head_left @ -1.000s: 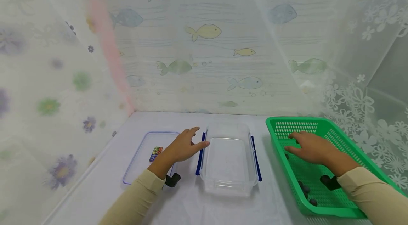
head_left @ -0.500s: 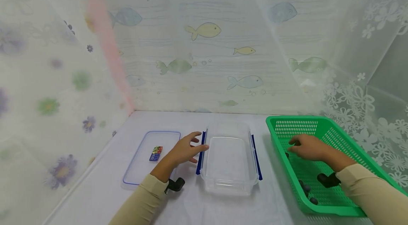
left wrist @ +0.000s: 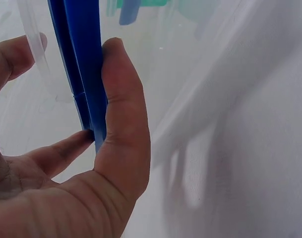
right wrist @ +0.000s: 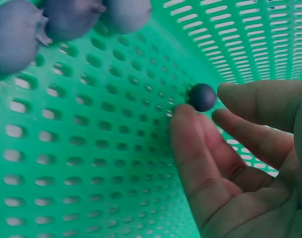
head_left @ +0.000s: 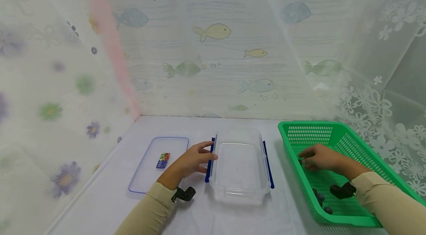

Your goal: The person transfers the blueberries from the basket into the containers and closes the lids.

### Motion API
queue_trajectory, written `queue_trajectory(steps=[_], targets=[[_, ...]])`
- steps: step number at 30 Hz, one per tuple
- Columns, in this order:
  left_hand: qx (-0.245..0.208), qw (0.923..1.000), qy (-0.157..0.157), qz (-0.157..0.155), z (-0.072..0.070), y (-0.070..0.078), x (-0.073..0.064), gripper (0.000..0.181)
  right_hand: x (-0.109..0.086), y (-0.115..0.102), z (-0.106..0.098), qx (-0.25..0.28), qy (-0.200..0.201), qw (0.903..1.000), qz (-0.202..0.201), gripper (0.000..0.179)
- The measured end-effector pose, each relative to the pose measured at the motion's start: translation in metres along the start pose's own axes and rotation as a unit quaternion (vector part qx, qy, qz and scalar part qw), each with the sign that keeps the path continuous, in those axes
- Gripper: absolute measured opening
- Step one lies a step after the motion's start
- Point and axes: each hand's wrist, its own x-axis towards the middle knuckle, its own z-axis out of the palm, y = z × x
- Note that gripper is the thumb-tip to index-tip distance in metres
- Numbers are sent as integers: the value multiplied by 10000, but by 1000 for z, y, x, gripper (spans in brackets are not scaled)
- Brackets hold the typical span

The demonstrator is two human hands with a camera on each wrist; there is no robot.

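At the left side of a clear plastic food box (head_left: 236,168), my left hand (head_left: 193,159) grips the edge with its blue side latch (left wrist: 89,64). The thumb lies along one face of the latch and a fingertip meets its other edge in the left wrist view. My right hand (head_left: 324,157) reaches down inside a green plastic basket (head_left: 307,198). Its parted fingertips are right at a single dark blueberry (right wrist: 202,97) by the basket wall, with the berry showing in the gap between them. Several more blueberries (head_left: 318,196) lie along the basket's near left side.
A clear lid (head_left: 141,175) with a blue-violet rim and a colourful label (head_left: 163,160) lies flat left of the box. White cloth (head_left: 233,220) covers the table. Patterned translucent curtains (head_left: 213,53) stand behind and at both sides.
My left hand has come onto the box's side, its fingers closing around the latch edge. My right hand has dropped lower in the basket, its fingers drawing in toward the lone blueberry.
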Motion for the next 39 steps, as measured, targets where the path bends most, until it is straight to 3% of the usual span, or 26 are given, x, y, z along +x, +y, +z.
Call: queue_trajectory(steps=[13, 28, 39], targets=[[-306, 9994, -58, -139, 0, -2, -5, 85, 4, 14, 7, -8, 209, 9997, 83, 41], [-141, 9996, -81, -240, -1, 4, -8, 83, 3, 10, 1, 136, 459, 9986, 204, 34], [-260, 9992, -192, -219, -1, 2, -11, 86, -1, 6, -5, 436, 503, 9977, 149, 42]])
